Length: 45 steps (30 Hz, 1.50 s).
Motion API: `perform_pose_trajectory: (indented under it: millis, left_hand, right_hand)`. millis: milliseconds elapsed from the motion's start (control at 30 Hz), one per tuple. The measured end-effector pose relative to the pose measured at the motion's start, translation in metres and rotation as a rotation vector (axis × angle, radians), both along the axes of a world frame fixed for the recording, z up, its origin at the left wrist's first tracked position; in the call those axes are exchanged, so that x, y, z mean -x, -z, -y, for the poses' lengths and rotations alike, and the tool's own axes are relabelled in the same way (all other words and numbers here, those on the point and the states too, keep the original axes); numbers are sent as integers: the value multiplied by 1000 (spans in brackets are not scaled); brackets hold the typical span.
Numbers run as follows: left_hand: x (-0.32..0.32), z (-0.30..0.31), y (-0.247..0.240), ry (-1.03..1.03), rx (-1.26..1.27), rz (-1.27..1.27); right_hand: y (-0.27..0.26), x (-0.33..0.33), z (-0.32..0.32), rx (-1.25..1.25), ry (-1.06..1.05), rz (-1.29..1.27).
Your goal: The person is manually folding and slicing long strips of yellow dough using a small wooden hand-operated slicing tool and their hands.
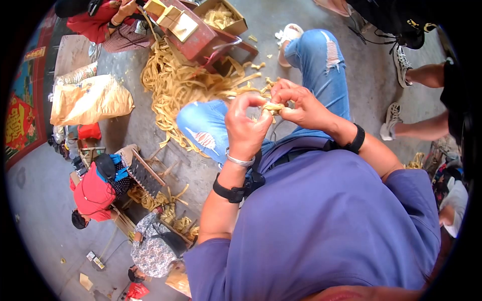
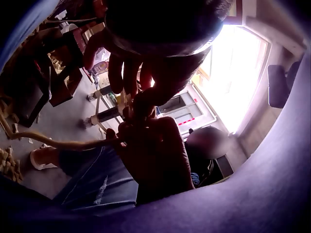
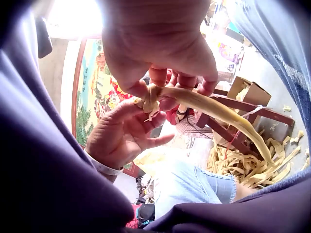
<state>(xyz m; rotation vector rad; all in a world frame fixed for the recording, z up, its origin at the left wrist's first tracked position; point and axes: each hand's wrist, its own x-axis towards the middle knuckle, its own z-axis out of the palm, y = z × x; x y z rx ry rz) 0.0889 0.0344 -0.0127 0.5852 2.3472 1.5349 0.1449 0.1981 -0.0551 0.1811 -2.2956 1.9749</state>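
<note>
Between both hands is a soft yellow-beige strip point(image 3: 214, 106), bunched into a knot at its near end. My left hand point(image 1: 247, 125) pinches the knotted part point(image 3: 151, 99) with thumb and fingertips, seen from below in the right wrist view. From the other side my right hand point(image 1: 304, 106) grips the strip close to the knot, fingers bent over it. Past the right fingers the strip runs down toward a large pile of similar strips point(image 1: 173, 85) on the floor. In the left wrist view both hands are dark against the light, with the strip point(image 2: 63, 144) trailing left.
A dark red wooden stand point(image 1: 198, 42) with a box of yellow pieces point(image 1: 219, 16) stands beyond the pile. A brown paper sack point(image 1: 93, 99) lies at the left. Other people sit around, one in a red shirt point(image 1: 94, 194) by a bench; someone's legs point(image 1: 422, 131) are at the right.
</note>
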Motion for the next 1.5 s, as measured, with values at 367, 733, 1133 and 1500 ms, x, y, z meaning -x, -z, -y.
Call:
perform_pose_trajectory:
  millis: [367, 733, 1133, 1500]
  left_hand:
    - [-4, -1, 7, -185, -192, 58]
    - [6, 11, -2, 156, 80, -256]
    - [-1, 16, -2, 7, -248, 167]
    - [5, 5, -11, -55, -444, 422]
  right_hand:
    - [-5, 4, -2, 275, -116, 182]
    - [-22, 1, -3, 139, -25, 198]
    - [-7, 1, -5, 691, -215, 360]
    - [-13, 4, -8, 596, -217, 357]
